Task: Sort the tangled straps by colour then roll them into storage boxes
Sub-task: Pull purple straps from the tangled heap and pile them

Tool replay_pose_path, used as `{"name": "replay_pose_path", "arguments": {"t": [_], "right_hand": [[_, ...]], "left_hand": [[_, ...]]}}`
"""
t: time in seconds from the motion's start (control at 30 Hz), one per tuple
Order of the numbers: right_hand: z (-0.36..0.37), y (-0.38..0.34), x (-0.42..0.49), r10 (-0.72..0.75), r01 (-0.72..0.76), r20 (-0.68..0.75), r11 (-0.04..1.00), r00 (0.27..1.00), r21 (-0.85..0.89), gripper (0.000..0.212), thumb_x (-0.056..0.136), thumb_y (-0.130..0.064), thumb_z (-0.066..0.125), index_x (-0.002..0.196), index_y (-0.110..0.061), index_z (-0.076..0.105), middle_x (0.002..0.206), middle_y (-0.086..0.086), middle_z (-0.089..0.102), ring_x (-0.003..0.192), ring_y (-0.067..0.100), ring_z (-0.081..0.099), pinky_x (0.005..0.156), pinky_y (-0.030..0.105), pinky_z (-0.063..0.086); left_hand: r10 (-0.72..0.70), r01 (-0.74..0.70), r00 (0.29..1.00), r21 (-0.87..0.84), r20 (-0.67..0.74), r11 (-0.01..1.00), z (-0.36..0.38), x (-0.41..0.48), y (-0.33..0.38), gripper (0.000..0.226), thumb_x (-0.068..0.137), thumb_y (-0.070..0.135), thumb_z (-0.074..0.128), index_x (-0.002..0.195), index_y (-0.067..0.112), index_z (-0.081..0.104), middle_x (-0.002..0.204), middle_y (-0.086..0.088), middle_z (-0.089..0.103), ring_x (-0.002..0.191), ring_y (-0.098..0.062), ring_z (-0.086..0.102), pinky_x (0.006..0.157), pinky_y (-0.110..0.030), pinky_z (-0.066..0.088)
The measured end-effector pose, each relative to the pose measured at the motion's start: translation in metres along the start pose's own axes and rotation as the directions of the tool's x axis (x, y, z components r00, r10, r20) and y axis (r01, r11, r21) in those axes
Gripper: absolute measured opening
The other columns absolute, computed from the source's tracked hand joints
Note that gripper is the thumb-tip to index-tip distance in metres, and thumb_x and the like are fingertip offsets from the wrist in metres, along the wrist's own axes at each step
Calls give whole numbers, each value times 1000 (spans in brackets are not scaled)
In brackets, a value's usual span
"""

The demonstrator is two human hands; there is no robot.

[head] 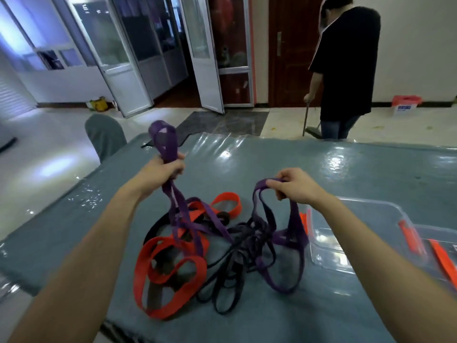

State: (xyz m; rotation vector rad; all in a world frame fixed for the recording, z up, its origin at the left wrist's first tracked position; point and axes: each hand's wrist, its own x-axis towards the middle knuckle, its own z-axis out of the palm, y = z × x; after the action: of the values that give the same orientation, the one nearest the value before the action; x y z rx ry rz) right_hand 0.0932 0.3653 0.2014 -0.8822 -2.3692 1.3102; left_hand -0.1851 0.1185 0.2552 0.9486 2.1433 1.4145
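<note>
Where the grey worktop spreads, tangled orange, black and purple straps lie just left of a clear storage box. The left hand and right hand each hold raised purple loops, fingers curled around them.

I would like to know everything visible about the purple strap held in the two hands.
The purple strap is flat, limp webbing that looks woven. The left hand grips a bunch of it, with a loop standing above the fist; the right hand pinches another loop. Below, it hangs to the table, tangled with orange straps and dark straps. One strap or several: I cannot tell.
</note>
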Motion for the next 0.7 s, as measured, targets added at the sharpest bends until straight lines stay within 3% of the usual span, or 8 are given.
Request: {"name": "replay_pose_path", "arguments": {"t": [0.1,0.2,0.23,0.33,0.43,0.5,0.6,0.7], "right_hand": [[4,-6,3,-44,44,-8,999,999,7,34,101,-38,76,90,-6,71,69,0,78,68,17,75,69,30,55],[-4,-15,1,-36,73,-170,974,985,214,30,104,-35,72,98,-6,71,66,-2,75,63,10,73,66,20,54],[-9,-16,-2,-33,68,-166,976,986,208,30,105,-36,70,99,-6,70,67,-1,75,63,10,72,66,22,55],[-21,-4,-20,-27,36,-87,994,996,107,28,107,-35,67,100,-8,69,73,0,77,66,11,73,69,28,56],[-31,20,-51,-33,34,-16,996,999,80,14,106,-24,69,99,-12,70,75,-5,74,71,8,67,69,21,50],[-40,35,-69,-49,48,36,998,998,42,7,104,-15,71,98,-14,72,78,-7,72,76,9,65,72,20,50],[-57,49,-92,-25,35,121,996,992,-81,9,102,-11,73,101,-17,79,84,-7,74,78,9,65,77,25,50],[-66,59,-110,39,-8,171,984,984,-178,17,101,-8,71,103,-21,82,85,-3,74,79,14,63,80,31,49]], "left_hand": [[-144,96,988,495,60,864,12,6,-36,51,94,20,79,136,8,53,114,-9,70,103,-27,66,91,-39,53],[-322,88,943,878,79,470,62,-15,-84,118,88,41,88,169,-1,13,167,-25,37,154,-41,42,126,-46,34],[-310,58,945,882,103,469,83,-25,-99,115,89,45,86,169,0,18,168,-23,38,156,-40,41,127,-44,33],[-267,29,933,689,242,724,144,-57,-144,68,97,34,81,152,5,53,150,-13,62,142,-30,59,116,-37,46],[-294,74,879,500,377,863,194,-82,-170,53,103,8,66,153,12,50,148,-4,59,132,-23,63,99,-22,52],[-248,95,926,460,284,883,211,-79,-177,66,98,-9,51,159,15,43,160,-7,51,132,-23,60,102,-28,54],[-23,-179,963,696,270,695,223,-44,-168,98,86,-11,59,172,23,27,178,-4,26,159,-29,33,124,-48,38],[24,-561,798,729,602,393,249,-8,-141,106,88,-4,61,175,35,14,183,-1,15,162,-28,25,125,-47,34]]}}
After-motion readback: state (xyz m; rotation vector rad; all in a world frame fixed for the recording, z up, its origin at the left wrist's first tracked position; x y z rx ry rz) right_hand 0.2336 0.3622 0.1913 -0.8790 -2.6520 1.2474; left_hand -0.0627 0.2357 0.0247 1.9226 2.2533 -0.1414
